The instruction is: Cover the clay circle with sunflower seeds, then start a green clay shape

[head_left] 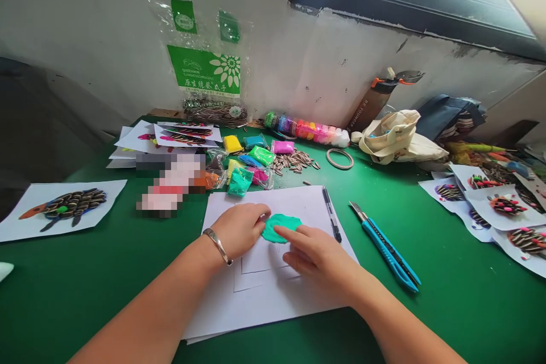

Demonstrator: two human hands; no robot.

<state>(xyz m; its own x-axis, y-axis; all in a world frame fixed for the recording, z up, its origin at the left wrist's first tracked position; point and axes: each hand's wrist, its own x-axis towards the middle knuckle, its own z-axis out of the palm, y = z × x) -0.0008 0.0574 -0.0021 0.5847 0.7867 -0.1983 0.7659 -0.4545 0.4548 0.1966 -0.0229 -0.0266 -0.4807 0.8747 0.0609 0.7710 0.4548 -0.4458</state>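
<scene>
A flat, roundish piece of teal modelling clay [281,228] lies on a white sheet of paper [256,310] with pencil lines drawn on it. My left hand [239,228], with a silver bangle at the wrist, has its fingers curled together at the clay's left edge; the fingertips are partly hidden. Over the clay's right side, my right hand [319,250] rests its stretched index finger on the surface, with the other fingers apart from it. A black pen [331,213] lies along the paper's right side. Farther right is a blue utility knife [386,248].
Bagged clay [240,181] and sunflower seeds [294,162] lie behind the paper. Seed pictures [63,210] are at left, more [507,205] at right. By the wall stand a seed bag [209,68], a bottle [371,103] and a cloth bag [396,136]. A tape ring [340,168] lies near.
</scene>
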